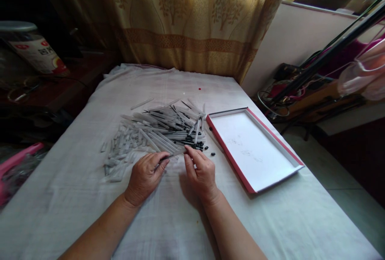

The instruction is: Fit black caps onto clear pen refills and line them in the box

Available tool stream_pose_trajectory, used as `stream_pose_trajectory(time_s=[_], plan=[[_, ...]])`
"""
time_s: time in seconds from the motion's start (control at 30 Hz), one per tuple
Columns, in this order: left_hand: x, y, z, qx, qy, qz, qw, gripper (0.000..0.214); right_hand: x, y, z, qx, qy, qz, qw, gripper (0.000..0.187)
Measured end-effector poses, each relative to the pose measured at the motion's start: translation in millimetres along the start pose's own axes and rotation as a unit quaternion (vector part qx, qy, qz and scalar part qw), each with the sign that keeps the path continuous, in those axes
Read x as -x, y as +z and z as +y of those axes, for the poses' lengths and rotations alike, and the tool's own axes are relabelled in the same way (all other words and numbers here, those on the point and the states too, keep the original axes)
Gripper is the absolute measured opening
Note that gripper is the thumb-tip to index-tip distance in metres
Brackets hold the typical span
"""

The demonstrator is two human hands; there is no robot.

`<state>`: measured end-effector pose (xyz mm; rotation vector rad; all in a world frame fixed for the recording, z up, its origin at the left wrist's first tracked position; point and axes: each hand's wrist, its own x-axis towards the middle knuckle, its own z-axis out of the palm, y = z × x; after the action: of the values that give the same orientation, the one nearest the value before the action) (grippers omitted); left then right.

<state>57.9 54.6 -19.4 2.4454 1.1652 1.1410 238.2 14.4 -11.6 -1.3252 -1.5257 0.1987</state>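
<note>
My left hand (pixel 148 174) and my right hand (pixel 200 172) pinch the two ends of a slender greyish pen-like tube (pixel 177 154), held level above the near edge of a pile. Fingers of both hands are closed, and its ends are hidden by them. The pile of long translucent tubes and dark thin sticks (pixel 168 121) lies just beyond my hands. To its left spreads a heap of short clear plastic pieces (pixel 123 144). Small black caps (pixel 198 146) are scattered at the pile's right side, close to my right fingertips.
A shallow white tray with red sides (pixel 231 158) rests at the right on the white tablecloth (pixel 156 228). A tiny red piece (pixel 199 89) lies toward the back. Behind the table hangs a gold curtain (pixel 192 19). A labelled jar (pixel 36 49) stands on the left furniture.
</note>
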Motion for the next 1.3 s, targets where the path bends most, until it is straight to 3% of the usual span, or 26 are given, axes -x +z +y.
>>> stream_pose_trajectory(time_s=[0.13,0.23,0.33,0.4,0.5,0.63,0.83,0.93,1.03,1.17,1.3], plan=[[1,1.6,-3,0.016,-0.026,-0.007,1.000,0.024,-1,-2,0,-0.013,0.047,-0.031,0.998,0.038],[0,2.5,-4,0.033,-0.057,-0.006,0.998,0.026,-5,-13,10,-0.039,0.111,0.010,0.993,0.039],[0,2.2,-4,0.052,-0.100,-0.004,0.994,0.028,-11,-31,25,-0.025,0.140,0.042,0.989,0.028],[1,1.3,-2,0.073,-0.131,-0.009,0.989,0.028,-13,-45,32,0.003,0.140,0.006,0.990,0.024],[5,-0.2,0,0.109,-0.172,-0.020,0.979,0.027,-13,-59,33,0.072,0.148,-0.100,0.981,0.022],[10,-1.5,2,0.132,-0.196,-0.019,0.972,0.026,-12,-58,23,0.190,0.150,-0.206,0.948,0.018],[10,-2.5,3,0.131,-0.181,-0.029,0.974,0.022,-11,-43,25,0.262,0.132,-0.197,0.935,0.011],[10,-3.3,4,0.124,-0.162,-0.031,0.979,0.021,-10,-39,28,0.201,0.143,-0.149,0.958,0.013],[10,-4.1,4,0.114,-0.138,-0.032,0.983,0.020,-10,-35,23,0.034,0.197,-0.086,0.976,0.013],[9,-4.9,6,0.100,-0.110,-0.038,0.988,0.020,-11,-28,8,-0.221,0.302,-0.072,0.925,0.013],[7,-5.6,8,0.092,-0.087,-0.037,0.991,0.020,-13,-24,-3,-0.281,0.324,-0.082,0.900,0.012]])
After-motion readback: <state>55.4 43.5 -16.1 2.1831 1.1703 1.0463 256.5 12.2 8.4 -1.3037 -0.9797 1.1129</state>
